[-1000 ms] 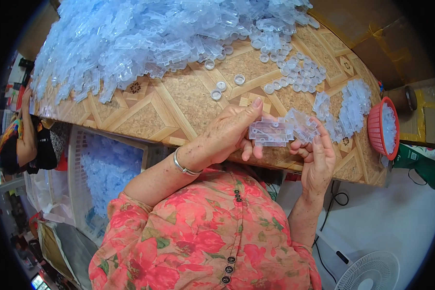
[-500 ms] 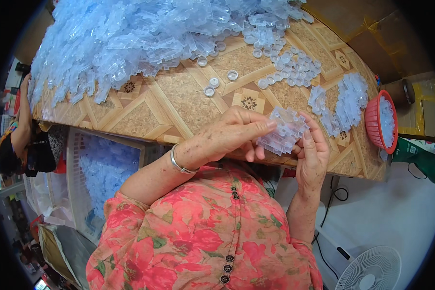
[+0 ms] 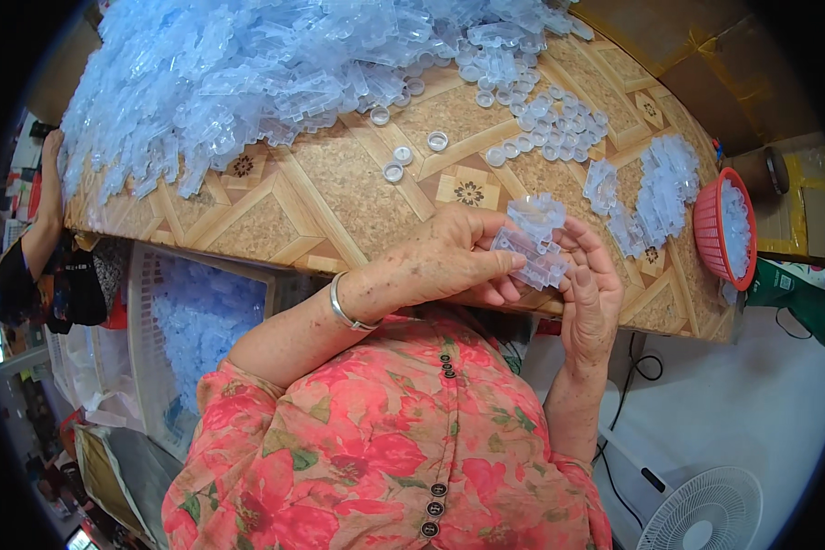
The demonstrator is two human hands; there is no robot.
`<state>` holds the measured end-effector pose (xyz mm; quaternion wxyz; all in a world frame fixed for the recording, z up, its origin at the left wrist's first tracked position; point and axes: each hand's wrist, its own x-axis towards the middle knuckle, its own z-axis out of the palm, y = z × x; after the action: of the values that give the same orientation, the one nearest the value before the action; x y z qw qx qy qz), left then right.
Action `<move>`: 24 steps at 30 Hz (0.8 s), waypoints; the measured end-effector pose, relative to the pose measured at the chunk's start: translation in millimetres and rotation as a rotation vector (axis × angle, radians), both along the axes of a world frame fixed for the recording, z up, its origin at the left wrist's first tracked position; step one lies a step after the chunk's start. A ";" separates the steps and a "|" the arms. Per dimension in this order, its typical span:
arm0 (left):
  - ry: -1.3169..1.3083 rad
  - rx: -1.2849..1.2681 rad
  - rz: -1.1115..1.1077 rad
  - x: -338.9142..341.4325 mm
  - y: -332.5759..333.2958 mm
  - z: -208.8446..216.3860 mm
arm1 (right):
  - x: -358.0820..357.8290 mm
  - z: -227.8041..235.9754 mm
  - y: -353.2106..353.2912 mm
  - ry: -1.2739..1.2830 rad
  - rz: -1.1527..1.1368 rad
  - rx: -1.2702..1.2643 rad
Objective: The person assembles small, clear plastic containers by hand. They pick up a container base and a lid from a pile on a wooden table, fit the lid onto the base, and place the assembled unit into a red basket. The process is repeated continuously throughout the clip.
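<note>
Just over the table's near edge, both hands are closed on a small bunch of clear plastic pieces (image 3: 538,261). My left hand (image 3: 445,252), with a silver bangle at the wrist, comes in from the left and pinches the lower part under its thumb. From the right, my right hand (image 3: 591,284) curls its fingers round the bunch's far side. The upper pieces stand at a different angle from the lower ones. Fingers partly hide where each piece is gripped.
A large heap of clear plastic pieces (image 3: 238,78) covers the far left of the table (image 3: 312,197). Round clear caps (image 3: 559,128) lie beyond my hands. Small piles sit near a red basket (image 3: 709,229). A filled crate (image 3: 147,339) and a fan (image 3: 701,522) are below. Another person's arm (image 3: 41,229) shows at left.
The bunch between my hands has spread into an upper and a lower cluster. My left thumb has moved slightly down. The other person's arm at the far left has shifted a little.
</note>
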<state>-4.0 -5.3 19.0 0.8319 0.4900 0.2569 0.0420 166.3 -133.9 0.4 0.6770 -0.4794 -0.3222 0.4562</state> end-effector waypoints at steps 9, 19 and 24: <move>0.042 0.048 0.031 -2.9 -1.9 0.9 | -7.5 2.6 3.6 -0.462 -0.154 -0.174; 0.072 0.216 0.050 -21.2 3.9 10.6 | -4.7 4.7 14.3 -0.818 -0.044 -0.169; 0.046 0.300 0.156 -38.5 8.1 17.2 | -11.9 25.2 25.3 -1.001 -0.058 -0.203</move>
<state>-42.5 2.8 36.2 0.7376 0.5882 0.3039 0.1331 154.4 -108.6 25.6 0.4024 -0.7111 -0.5476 0.1807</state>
